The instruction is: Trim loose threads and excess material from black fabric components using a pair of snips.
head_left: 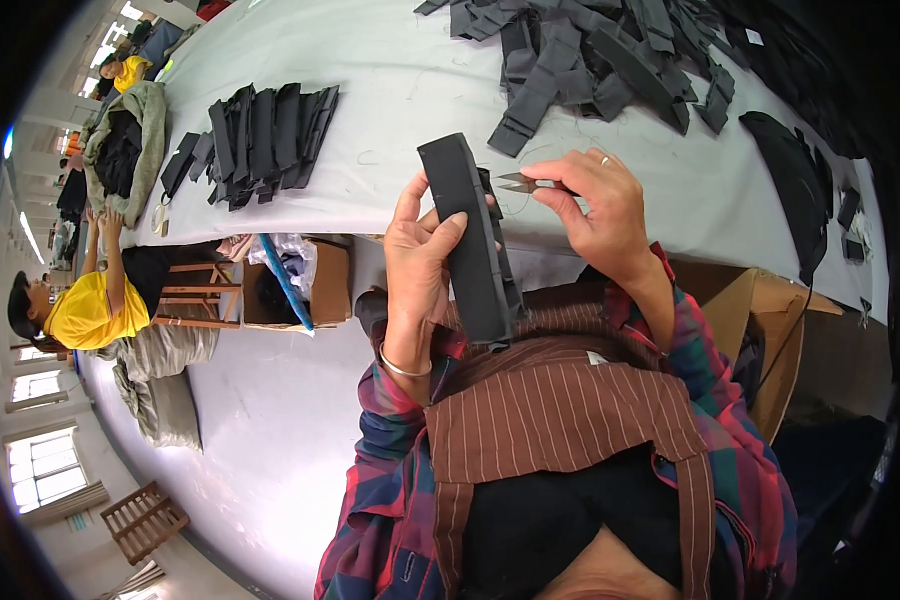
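Note:
My left hand (422, 248) is closed round a long, dark grey strip of folded cloth (462, 240), its thumb pressed flat on the face. The strip stands nearly upright above the table's near edge, its lower end close to my striped apron. At its right edge, darker folded layers show. My right hand (602, 208) pinches a pair of small thread snips (532, 184), whose pointed blades face left toward the strip's edge and lie a little apart from it. Part of the snips is hidden inside my fingers.
A neat row of dark strips (270, 142) lies on the white table (390, 95) to the left. Across the far right spreads a loose heap of strips (590, 65). Below the table stand cardboard boxes (332, 285). A person in a yellow top (100, 308) works at far left.

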{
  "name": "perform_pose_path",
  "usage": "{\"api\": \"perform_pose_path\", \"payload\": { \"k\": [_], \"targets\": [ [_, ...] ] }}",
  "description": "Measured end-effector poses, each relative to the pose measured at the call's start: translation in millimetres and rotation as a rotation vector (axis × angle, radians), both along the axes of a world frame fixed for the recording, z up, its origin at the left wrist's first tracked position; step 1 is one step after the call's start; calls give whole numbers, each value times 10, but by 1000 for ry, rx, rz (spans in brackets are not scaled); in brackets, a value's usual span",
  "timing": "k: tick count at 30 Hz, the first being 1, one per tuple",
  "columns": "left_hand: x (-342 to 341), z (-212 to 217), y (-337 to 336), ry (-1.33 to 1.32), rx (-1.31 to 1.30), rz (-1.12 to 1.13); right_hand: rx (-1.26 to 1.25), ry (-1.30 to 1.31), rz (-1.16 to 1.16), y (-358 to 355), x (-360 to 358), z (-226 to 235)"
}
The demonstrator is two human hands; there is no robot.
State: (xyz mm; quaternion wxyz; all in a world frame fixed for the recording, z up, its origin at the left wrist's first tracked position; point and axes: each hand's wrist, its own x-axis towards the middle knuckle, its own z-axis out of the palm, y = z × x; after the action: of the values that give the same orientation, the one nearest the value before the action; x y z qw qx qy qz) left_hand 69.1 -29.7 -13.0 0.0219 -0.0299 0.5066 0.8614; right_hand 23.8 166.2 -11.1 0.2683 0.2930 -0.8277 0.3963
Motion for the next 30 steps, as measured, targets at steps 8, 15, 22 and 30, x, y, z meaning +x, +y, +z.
{"api": "perform_pose_path", "payload": {
  "k": [8, 15, 22, 30],
  "targets": [
    [26, 11, 27, -18, -17, 7, 84, 92, -13, -43, 10, -3],
    [40, 17, 42, -9, -17, -13, 128, 118, -33, -69, 17, -26],
    [35, 13, 38, -25, -30, -7, 124, 104, -19, -72, 10, -59],
    [21, 7, 51, -26, -24, -12, 106, 114, -35, -51, -1, -91]
  ]
}}
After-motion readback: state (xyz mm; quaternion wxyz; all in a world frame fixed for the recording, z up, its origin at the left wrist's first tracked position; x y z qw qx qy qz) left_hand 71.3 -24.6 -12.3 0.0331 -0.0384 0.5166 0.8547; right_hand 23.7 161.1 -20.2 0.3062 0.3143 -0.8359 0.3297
